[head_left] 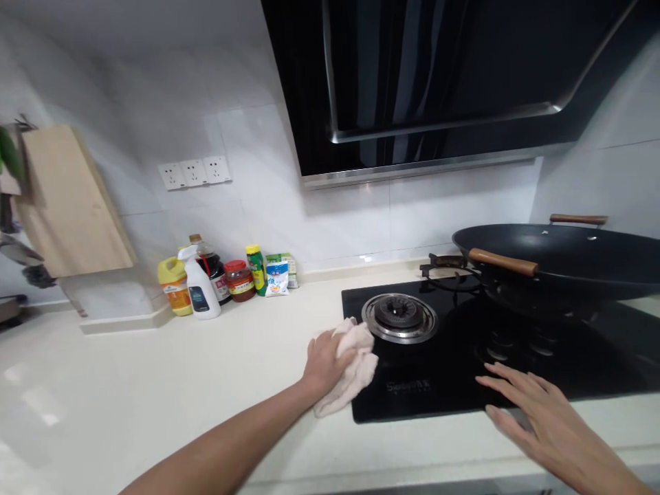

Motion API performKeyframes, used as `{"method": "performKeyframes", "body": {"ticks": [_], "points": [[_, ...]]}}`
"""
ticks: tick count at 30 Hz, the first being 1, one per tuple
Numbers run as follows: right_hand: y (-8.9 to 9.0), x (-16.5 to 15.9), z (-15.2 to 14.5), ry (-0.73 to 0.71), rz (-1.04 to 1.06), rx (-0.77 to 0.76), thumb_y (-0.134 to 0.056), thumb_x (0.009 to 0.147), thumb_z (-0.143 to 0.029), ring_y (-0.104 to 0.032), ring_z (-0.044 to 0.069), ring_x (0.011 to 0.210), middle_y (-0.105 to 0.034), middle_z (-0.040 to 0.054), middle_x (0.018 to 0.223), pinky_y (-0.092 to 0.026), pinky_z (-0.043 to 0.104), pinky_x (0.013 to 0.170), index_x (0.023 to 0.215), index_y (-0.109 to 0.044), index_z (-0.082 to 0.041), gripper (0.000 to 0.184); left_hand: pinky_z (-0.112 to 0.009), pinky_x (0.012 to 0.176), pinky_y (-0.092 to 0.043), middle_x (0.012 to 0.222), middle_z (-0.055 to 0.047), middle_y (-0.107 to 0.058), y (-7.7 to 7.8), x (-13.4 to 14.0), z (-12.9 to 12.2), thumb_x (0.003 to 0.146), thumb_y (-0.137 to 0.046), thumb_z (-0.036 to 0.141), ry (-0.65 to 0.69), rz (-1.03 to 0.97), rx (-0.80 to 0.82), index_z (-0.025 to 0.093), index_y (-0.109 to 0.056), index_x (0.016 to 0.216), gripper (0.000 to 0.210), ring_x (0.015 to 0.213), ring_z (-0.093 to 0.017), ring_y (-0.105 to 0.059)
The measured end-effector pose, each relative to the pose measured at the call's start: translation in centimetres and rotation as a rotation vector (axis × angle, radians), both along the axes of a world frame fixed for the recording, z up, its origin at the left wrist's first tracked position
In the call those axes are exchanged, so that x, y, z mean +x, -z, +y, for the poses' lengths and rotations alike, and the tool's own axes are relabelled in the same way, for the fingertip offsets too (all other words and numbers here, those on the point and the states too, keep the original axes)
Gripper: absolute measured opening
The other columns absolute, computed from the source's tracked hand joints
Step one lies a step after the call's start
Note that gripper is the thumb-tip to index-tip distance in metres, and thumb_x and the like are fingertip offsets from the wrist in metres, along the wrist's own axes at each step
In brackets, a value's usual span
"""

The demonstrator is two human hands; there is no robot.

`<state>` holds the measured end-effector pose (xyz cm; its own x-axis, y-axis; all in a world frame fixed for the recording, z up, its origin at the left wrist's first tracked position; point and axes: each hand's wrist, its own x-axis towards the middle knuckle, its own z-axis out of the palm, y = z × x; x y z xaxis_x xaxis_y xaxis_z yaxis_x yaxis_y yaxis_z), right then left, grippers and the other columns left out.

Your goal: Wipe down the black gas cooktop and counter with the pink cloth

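The cloth [361, 356] is a soft, pale pink textile with a fuzzy texture, bunched into irregular folds. It lies across the left edge of the cooktop [443, 375], partly on the glossy black panel and partly on the smooth, cream-white surface [128, 392]. The left hand [328, 361] rests on the cloth: fingers bent over the bunched fabric, thumb laid along it, gripping from above. The right hand [541, 418] is positioned back upward over the front of the cooktop, fingers extended and moderately spread; contact with the panel cannot be determined.

Just beside the cloth is the left burner [399, 316], a dark round cap within a shiny metal ring. On the cooktop's right side stands the wok [567, 265], a wide, dark bowl with brown wooden handles [502, 262].

At the rear left, near the tiled wall [350, 220], are a yellow jug [175, 292], a white spray bottle [201, 289], a red-lidded jar [239, 282] and a yellow-capped green canister [256, 272]. Above the cooktop is the glossy black range hood [464, 82] with metal trim.
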<state>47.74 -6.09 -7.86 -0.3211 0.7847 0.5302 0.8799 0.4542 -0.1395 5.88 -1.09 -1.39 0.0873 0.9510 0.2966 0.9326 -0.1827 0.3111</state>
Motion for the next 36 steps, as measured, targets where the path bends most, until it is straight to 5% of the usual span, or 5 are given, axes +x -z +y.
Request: {"method": "performKeyframes", "body": {"ticks": [3, 13, 20, 27, 36], "points": [[0.0, 0.0, 0.0, 0.002, -0.016, -0.002, -0.056, 0.093, -0.060, -0.054, 0.033, 0.136, -0.059, 0.0056, 0.146, -0.036, 0.061, 0.116, 0.133, -0.066, -0.034, 0.048, -0.056, 0.118, -0.029, 0.155, -0.003, -0.050, -0.3, 1.7, 4.2, 0.093, -0.040, 0.066, -0.090, 0.125, -0.085, 0.041, -0.056, 0.139, 0.055, 0.144, -0.031, -0.040], [-0.3, 0.2, 0.2, -0.005, -0.087, 0.033, -0.061, 0.092, -0.055, -0.058, 0.035, 0.130, -0.059, 0.0055, 0.146, -0.044, 0.061, 0.109, 0.136, -0.063, -0.037, 0.048, -0.064, 0.110, -0.028, 0.152, -0.012, -0.051, -1.9, 1.2, 21.6, 0.094, -0.031, 0.061, -0.329, 0.130, -0.169, 0.037, -0.042, 0.150, 0.062, 0.140, -0.037, -0.042], [-1.7, -0.1, 0.3, -0.038, -0.095, 0.048, -0.063, 0.089, -0.056, -0.063, 0.036, 0.123, -0.062, 0.0050, 0.142, -0.050, 0.060, 0.100, 0.134, -0.062, -0.038, 0.048, -0.072, 0.109, -0.024, 0.162, -0.018, -0.036, -2.4, 6.7, 29.6, 0.091, -0.031, 0.069, -0.292, 0.181, -0.254, 0.027, -0.045, 0.149, 0.074, 0.142, -0.046, -0.036], [-2.1, -0.1, 0.5, -0.048, -0.114, 0.053, -0.063, 0.090, -0.054, -0.061, 0.035, 0.124, -0.064, 0.0067, 0.138, -0.048, 0.057, 0.101, 0.133, -0.062, -0.035, 0.047, -0.077, 0.107, -0.024, 0.165, -0.019, -0.029, -2.2, 16.5, 32.8, 0.089, -0.034, 0.072, -0.102, 0.240, -0.314, 0.026, -0.041, 0.152, 0.079, 0.145, -0.049, -0.031], [-3.1, -0.6, 0.1, -0.053, -0.033, -0.001, -0.065, 0.090, -0.044, -0.057, 0.033, 0.130, -0.061, 0.0087, 0.140, -0.040, 0.057, 0.109, 0.133, -0.060, -0.031, 0.045, -0.079, 0.109, -0.018, 0.167, -0.019, -0.027, -2.3, 25.9, 29.4, 0.087, -0.032, 0.075, 0.078, 0.320, -0.323, 0.025, -0.033, 0.157, 0.086, 0.150, -0.051, -0.021]]}}
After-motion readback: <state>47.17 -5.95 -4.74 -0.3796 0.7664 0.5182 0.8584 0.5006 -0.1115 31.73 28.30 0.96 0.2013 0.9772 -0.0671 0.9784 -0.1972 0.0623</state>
